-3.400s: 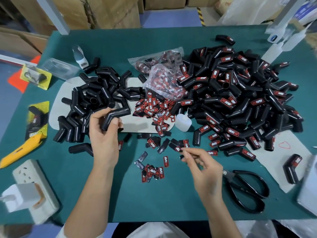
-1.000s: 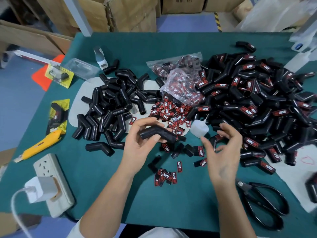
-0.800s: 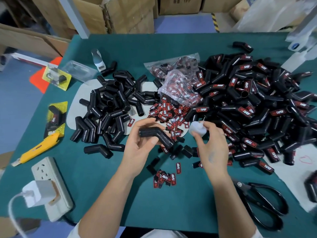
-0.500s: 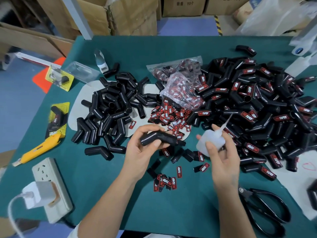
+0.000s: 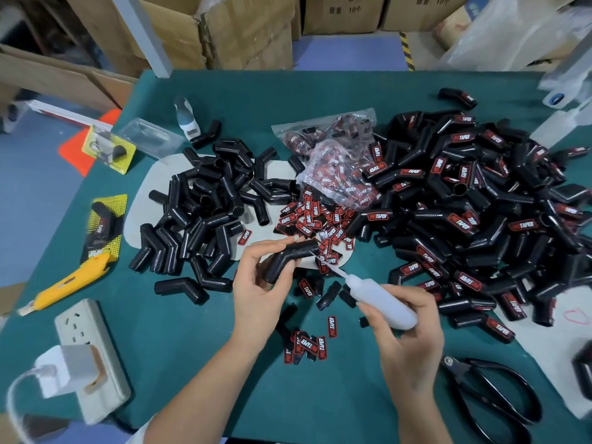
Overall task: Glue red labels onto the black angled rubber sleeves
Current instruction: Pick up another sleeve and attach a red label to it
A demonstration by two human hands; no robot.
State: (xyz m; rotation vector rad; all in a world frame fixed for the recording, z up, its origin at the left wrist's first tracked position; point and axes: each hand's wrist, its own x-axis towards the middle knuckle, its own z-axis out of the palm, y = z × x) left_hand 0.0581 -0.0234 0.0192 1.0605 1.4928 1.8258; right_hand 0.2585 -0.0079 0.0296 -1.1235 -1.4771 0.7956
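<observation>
My left hand (image 5: 259, 286) grips a black angled rubber sleeve (image 5: 293, 256) above the green table. My right hand (image 5: 407, 334) holds a white glue bottle (image 5: 381, 302), and its thin nozzle points up-left at the sleeve's right end. Loose red labels (image 5: 315, 219) lie in a heap behind the sleeve, and a few more labels (image 5: 306, 344) lie between my wrists. A pile of unlabelled sleeves (image 5: 205, 213) sits to the left. A large pile of labelled sleeves (image 5: 480, 200) fills the right side.
Clear bags of labels (image 5: 333, 161) lie at the centre back. Black scissors (image 5: 493, 395) rest at the lower right. At the left are a yellow utility knife (image 5: 70, 280), a white power strip (image 5: 89, 357) with a charger, and packaged sleeves (image 5: 104, 229). Cardboard boxes stand behind the table.
My right hand reached to the glue bottle behind the labels, picked it up and brought its nozzle to the sleeve. My left hand kept its grip on the sleeve and tilted it.
</observation>
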